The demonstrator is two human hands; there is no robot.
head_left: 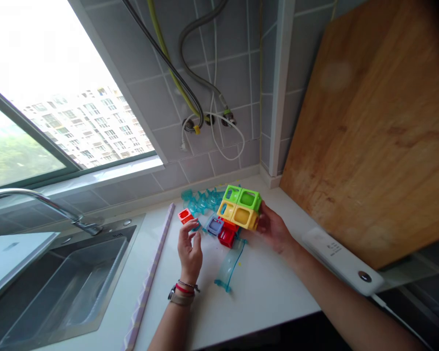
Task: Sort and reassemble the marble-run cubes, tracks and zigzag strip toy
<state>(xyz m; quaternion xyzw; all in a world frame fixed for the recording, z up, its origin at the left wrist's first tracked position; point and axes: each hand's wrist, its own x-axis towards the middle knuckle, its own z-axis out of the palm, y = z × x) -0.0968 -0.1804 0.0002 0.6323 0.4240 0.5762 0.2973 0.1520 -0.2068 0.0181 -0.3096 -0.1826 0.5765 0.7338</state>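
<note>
My right hand [276, 229] grips a cluster of plastic cube blocks [240, 207] from its right side, green on top and yellow below. Red blocks [227, 236] and a purple-blue block [215, 225] show just under it; whether they are joined to the cluster I cannot tell. Over the counter to the left, my left hand [190, 248] has bent fingers, with thumb and forefinger apart and nothing visible between them. Just beyond its fingertips lies a single red block [185, 216]. Translucent teal plastic pieces [205, 201] lie behind, and a curved teal piece [231, 263] lies in front.
A sink [73, 287] with a faucet [51, 200] is at the left. A pale purple strip [151, 278] runs along the counter [263, 282]. A wooden board [373, 131] leans at the right, beside a white power strip [344, 261]. Hoses [175, 73] hang on the tiled wall.
</note>
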